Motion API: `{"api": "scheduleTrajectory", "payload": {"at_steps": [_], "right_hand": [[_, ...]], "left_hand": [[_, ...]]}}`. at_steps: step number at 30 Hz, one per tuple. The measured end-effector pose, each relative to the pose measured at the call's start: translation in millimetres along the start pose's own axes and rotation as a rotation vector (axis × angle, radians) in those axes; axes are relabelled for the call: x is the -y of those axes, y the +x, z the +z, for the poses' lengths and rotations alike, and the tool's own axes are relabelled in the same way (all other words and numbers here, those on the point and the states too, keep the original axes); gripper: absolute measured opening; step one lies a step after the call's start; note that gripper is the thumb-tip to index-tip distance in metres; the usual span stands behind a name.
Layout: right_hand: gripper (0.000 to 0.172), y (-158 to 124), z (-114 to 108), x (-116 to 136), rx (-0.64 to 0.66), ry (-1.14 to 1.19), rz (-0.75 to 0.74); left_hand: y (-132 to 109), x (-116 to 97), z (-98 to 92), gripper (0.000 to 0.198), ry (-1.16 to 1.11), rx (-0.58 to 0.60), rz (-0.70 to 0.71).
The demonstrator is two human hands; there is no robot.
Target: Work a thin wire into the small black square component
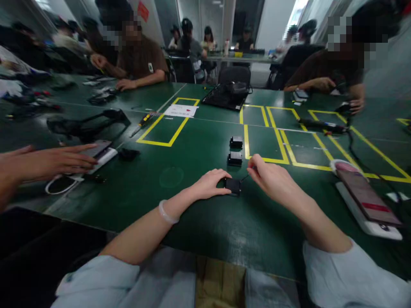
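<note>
My left hand [212,184] grips a small black box-shaped part [233,185] on the green table, thumb and fingers on its left edges. To the right, my right hand [269,175] pinches a thin dark tool [245,177] whose tip reaches the part's right side. The tool is too small and blurred to name more exactly. Just beyond stand two similar black box-shaped parts [235,158], [236,142], one behind the other, touching neither hand.
Yellow tape rectangles [266,160] mark the green table [199,226]. A phone [369,194] lies on a white device at right. A black tray [223,97] and a yellow-black screwdriver [143,123] lie farther off. At left, another person's hand [54,160] touches a phone. Co-workers sit opposite.
</note>
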State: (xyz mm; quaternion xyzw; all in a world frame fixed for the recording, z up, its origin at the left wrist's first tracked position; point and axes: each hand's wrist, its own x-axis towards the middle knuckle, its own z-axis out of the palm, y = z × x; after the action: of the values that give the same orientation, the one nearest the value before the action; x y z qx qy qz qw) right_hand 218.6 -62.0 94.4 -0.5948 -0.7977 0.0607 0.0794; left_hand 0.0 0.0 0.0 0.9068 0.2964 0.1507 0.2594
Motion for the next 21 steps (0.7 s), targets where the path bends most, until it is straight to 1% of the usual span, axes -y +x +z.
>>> {"api": "scheduleTrajectory", "payload": {"at_steps": [6,12,15,18,21], "right_hand": [[0.006,-4.1,-2.5,-1.5,-0.03,0.067,-0.056],[0.002,-5.5,-6.2,1.2,-0.007,0.084,-0.082],[0.01,-5.0,-6.6,3.4,-0.016,0.076,-0.067],[0.02,-2.9,-4.7,4.2,-0.02,0.02,-0.024],[0.021,-0.9,-2.7,4.3,-0.015,-0.039,0.016]], "left_hand": [[0.5,1.9,-0.9,0.039,-0.011,-0.008,0.001],[-0.3,1.6,-1.4,0.04,-0.007,-0.01,-0.001],[-0.6,-0.4,-3.1,0.04,-0.005,-0.008,0.001],[-0.7,-1.6,-4.3,0.039,-0.012,-0.008,0.008],[-0.8,-1.1,-4.1,0.038,-0.019,-0.009,0.022]]}}
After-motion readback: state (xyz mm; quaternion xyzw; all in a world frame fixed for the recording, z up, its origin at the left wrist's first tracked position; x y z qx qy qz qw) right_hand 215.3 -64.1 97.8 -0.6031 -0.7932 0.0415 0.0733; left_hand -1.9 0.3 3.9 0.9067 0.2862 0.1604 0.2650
